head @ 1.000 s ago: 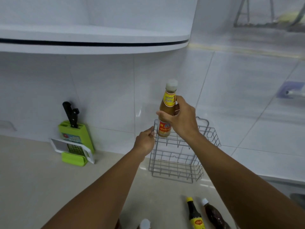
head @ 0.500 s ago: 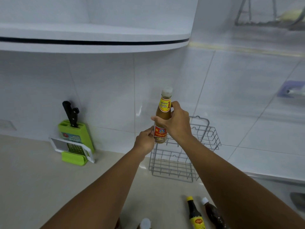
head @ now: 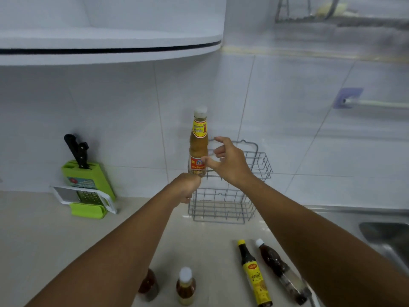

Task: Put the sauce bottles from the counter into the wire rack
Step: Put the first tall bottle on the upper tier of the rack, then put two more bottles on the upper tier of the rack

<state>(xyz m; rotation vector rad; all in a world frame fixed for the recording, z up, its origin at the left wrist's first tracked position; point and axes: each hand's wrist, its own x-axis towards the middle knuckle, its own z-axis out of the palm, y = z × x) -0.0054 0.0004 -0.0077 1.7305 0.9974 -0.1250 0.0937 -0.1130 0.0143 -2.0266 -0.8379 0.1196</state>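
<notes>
At the tiled wall, 1 orange-brown sauce bottle with a white cap and yellow neck label (head: 198,142) stands upright in the left end of the grey wire rack (head: 230,185).

The rack is light, open wire, likely to shift if bumped, so the left hand (head: 187,187) is closed on its front left corner. The right hand (head: 228,161) is spread open just beside the racked bottle, fingers loose. On the pale counter (head: 55,235) 4 bottles wait: a dark one with a yellow cap and label (head: 254,274) and a brown one with a white cap (head: 280,276) lying down, then a small amber one (head: 185,286) and a reddish one (head: 148,284) upright. All look smooth, rigid, moderately heavy; grip each around the body, not the cap.
</notes>
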